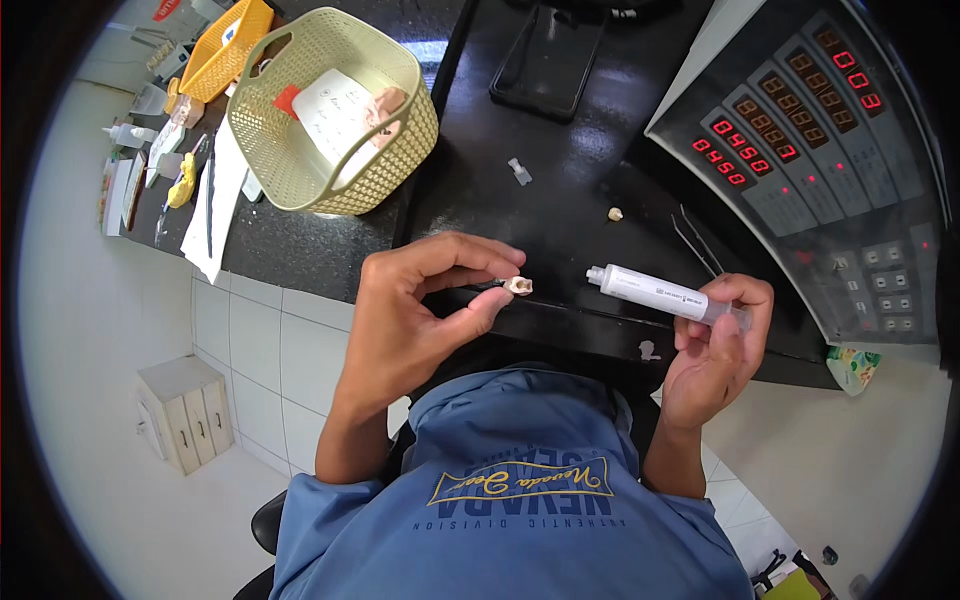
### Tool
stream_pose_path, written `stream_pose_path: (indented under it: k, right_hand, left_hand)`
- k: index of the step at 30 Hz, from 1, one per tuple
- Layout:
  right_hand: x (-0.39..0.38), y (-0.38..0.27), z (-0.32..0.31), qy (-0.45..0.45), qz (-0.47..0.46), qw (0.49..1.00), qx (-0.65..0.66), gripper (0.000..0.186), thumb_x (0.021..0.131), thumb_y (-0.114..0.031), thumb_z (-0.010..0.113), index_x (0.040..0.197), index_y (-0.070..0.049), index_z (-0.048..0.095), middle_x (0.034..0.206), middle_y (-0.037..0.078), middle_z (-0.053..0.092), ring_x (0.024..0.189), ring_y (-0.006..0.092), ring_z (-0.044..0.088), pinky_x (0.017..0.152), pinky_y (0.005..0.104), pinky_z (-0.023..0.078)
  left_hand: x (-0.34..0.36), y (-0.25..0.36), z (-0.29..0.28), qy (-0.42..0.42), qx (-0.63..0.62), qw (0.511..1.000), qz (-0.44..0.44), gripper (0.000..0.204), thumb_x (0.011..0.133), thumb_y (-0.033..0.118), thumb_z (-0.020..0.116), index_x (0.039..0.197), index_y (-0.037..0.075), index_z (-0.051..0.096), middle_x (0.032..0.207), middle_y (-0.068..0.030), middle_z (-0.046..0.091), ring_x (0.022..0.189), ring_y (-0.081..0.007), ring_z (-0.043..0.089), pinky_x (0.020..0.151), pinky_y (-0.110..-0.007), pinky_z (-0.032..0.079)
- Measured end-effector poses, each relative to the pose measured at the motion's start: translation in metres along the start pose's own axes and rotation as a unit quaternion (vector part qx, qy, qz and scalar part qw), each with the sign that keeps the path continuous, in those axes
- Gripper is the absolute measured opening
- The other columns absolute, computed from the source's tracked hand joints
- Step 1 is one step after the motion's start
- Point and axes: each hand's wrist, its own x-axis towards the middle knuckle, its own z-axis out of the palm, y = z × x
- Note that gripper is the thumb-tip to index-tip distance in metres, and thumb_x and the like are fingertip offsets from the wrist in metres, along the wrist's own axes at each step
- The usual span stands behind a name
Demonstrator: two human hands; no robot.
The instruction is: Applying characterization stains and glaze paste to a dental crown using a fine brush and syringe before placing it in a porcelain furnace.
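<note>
Between thumb and fingertips, my left hand (425, 310) pinches a small cream dental crown (518, 286), its hollow side showing. My right hand (722, 345) is closed around the rear end of a white syringe (650, 293). The syringe's uncapped nozzle points left toward the crown, a short distance from it. Beyond the syringe, a second small tooth-coloured piece (615, 214) lies on the black worktop (470, 225). A translucent cap or tip (519, 171) rests farther back. Thin metal tweezers (695, 240) lie to the right, near the syringe.
A grey control panel (810, 140) with red digit displays bounds the right side. A green perforated basket (350, 195) holding a paper and a pinkish mould stands at the left, with a yellow basket (215, 60) behind it. A black phone (550, 60) lies at the back.
</note>
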Motion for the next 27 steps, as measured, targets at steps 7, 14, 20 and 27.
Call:
stream_pose_path:
  k: [7,14,20,27]
  right_hand:
    - [0.003,0.005,0.006,-0.030,0.014,0.998,-0.045,0.014,0.086,-0.010,0.053,0.093,0.001,0.048,0.082,0.005,0.046,0.062,0.0057,0.037,0.056,0.0208,0.031]
    - [0.007,0.012,0.007,-0.024,-0.023,0.999,-0.036,0.016,0.086,-0.010,0.052,0.094,0.002,0.046,0.076,0.006,0.046,0.058,0.0054,0.037,0.054,0.0211,0.030]
    - [0.007,0.013,0.007,-0.042,-0.031,0.999,-0.011,0.016,0.086,-0.011,0.055,0.088,0.001,0.045,0.068,0.004,0.043,0.051,0.0050,0.035,0.047,0.0208,0.027]
    - [0.006,0.019,0.012,0.013,-0.054,0.994,-0.096,0.023,0.089,-0.018,0.058,0.087,0.000,0.044,0.066,0.003,0.042,0.048,0.0044,0.035,0.045,0.0204,0.026]
  left_hand:
    - [0.008,-0.002,0.000,-0.031,0.029,0.996,-0.076,0.014,0.077,-0.011,0.063,0.091,-0.008,0.064,0.091,-0.0157,0.067,0.087,-0.0187,0.067,0.082,-0.028,0.054]
    - [0.008,-0.005,0.000,-0.036,-0.012,0.997,-0.072,0.015,0.076,-0.007,0.068,0.091,-0.008,0.064,0.086,-0.0153,0.067,0.083,-0.0193,0.067,0.079,-0.029,0.054]
    - [0.009,-0.006,0.003,-0.027,0.006,0.998,-0.061,0.016,0.074,-0.006,0.070,0.089,-0.009,0.065,0.086,-0.0160,0.067,0.080,-0.0200,0.068,0.077,-0.029,0.055]
    - [0.011,-0.006,0.006,-0.025,0.041,0.997,-0.059,0.017,0.070,-0.005,0.071,0.086,-0.008,0.066,0.083,-0.0146,0.067,0.078,-0.0197,0.068,0.075,-0.028,0.056]
